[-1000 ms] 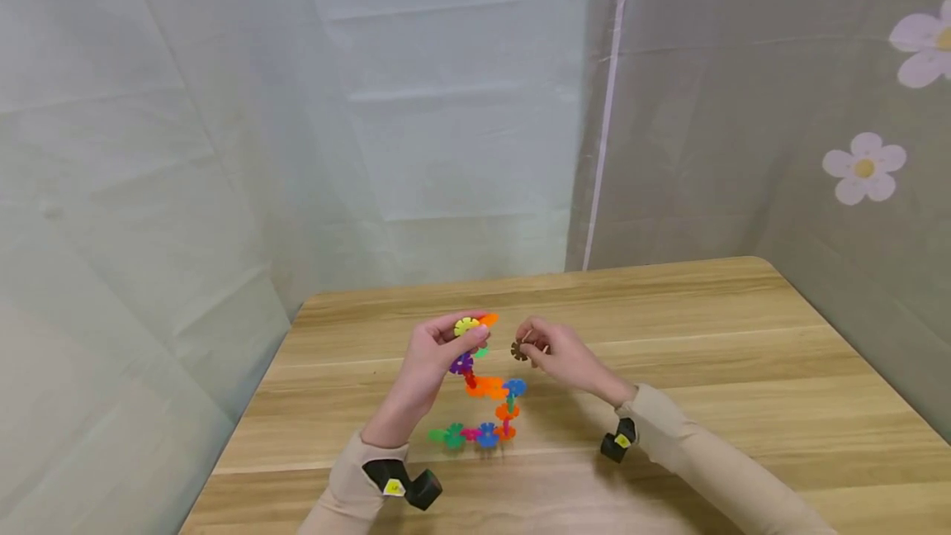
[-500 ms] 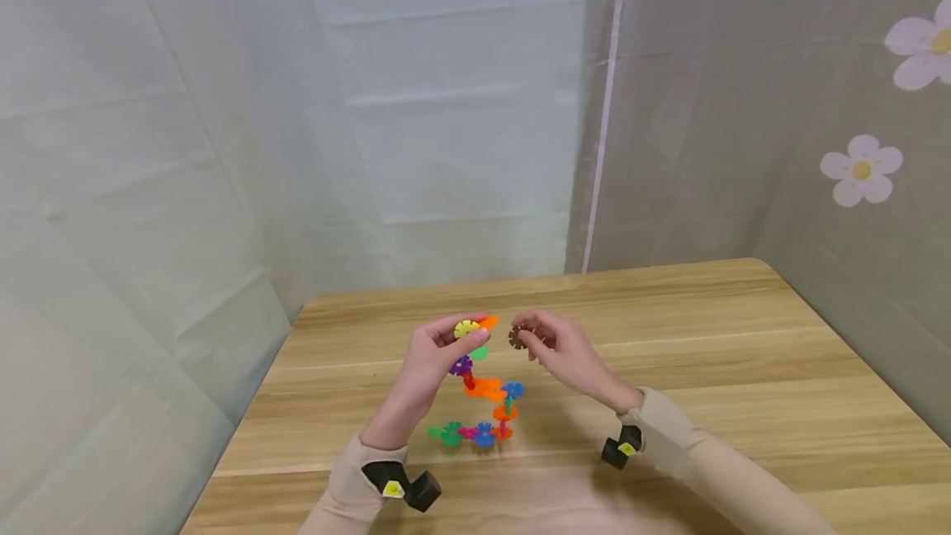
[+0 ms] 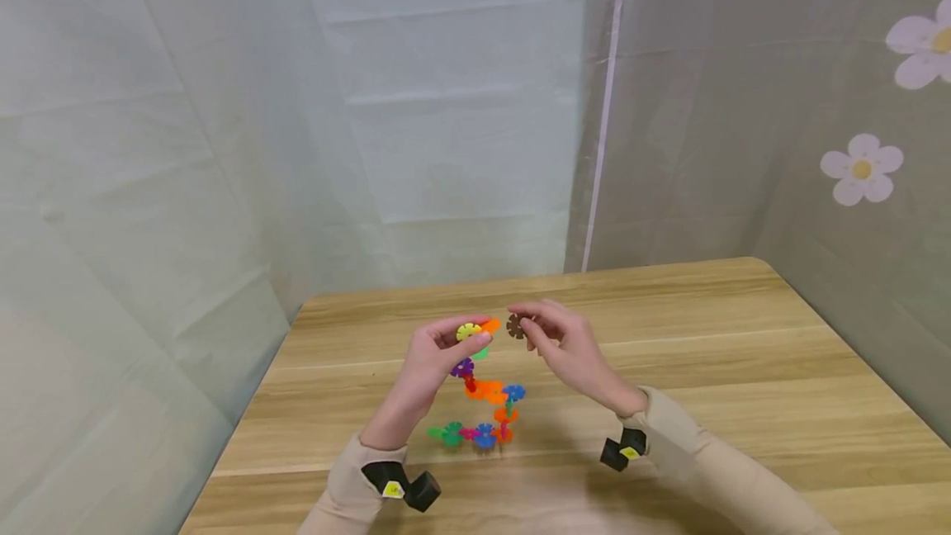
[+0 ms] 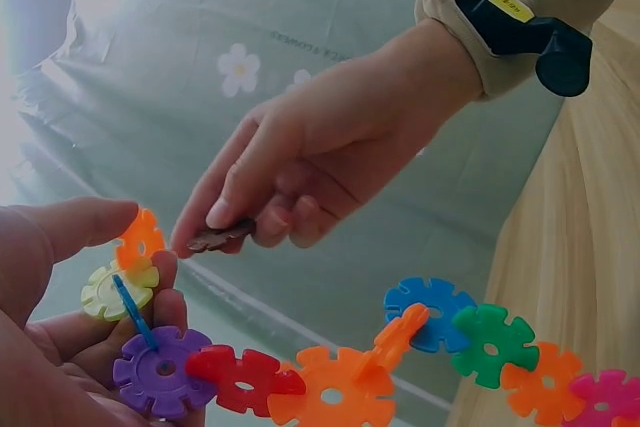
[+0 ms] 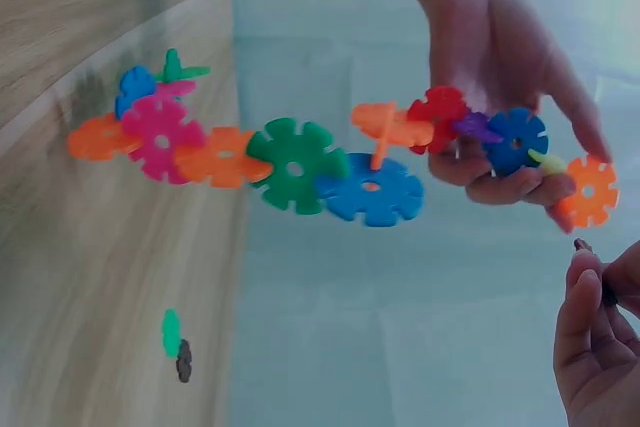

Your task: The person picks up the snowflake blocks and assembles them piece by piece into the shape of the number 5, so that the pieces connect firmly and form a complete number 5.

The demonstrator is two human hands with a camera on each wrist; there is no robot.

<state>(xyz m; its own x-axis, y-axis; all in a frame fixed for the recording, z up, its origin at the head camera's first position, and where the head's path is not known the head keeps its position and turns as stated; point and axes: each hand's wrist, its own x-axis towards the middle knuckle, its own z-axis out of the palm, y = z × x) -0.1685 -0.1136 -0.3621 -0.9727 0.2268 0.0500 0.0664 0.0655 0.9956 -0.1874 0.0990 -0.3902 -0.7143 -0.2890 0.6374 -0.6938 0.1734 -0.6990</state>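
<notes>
My left hand holds up one end of a chain of interlocking snowflake discs. In the left wrist view, its thumb and fingers are around a yellow disc and the orange end disc. Blue, purple, red and other coloured discs trail from there, the lower part hanging down near the table. My right hand pinches a brown snowflake disc between thumb and fingers, a small gap from the orange end disc. From the right wrist, the brown disc is mostly hidden by fingers.
The wooden table lies beneath both hands. A green disc and a dark disc show over the table in the right wrist view. A pale curtain hangs behind the table's far edge.
My right hand has risen with the brown disc, bringing it up level with the orange end disc. The left hand and chain have stayed almost still.
</notes>
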